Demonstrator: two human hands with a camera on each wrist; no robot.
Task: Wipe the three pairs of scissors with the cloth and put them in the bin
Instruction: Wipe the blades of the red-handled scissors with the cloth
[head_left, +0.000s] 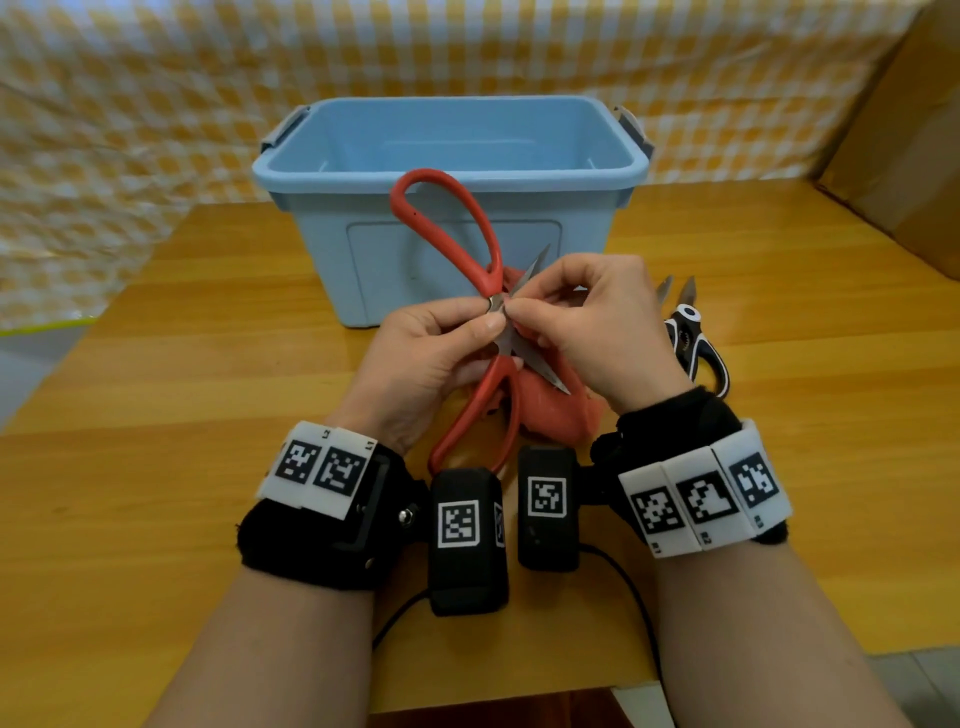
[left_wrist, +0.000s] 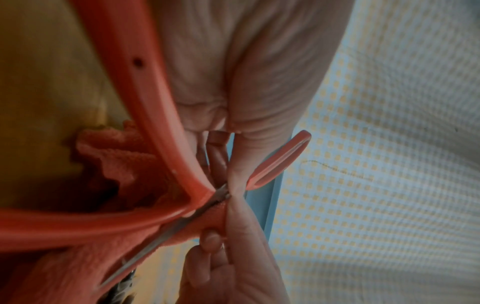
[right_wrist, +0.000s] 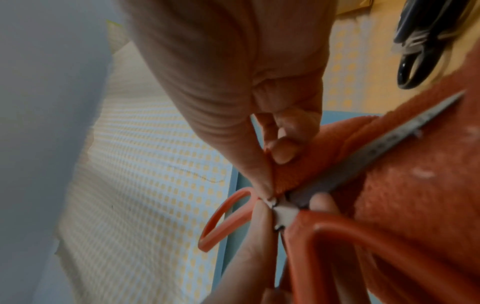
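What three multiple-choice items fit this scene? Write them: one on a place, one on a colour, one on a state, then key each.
1. Where do the black-handled scissors lie?
A in the bin
B on the table, right of the hands
C under the bin

2. What colour is the bin?
A light blue
B green
C white

3. How are the red scissors' blades?
A closed
B spread open
C hidden

Key: B, they rest on the wooden table; A, its walls are blue; B, blades cross apart over the cloth.

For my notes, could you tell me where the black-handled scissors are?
In the head view, the black-handled scissors lie on the table, just beyond the right hand.
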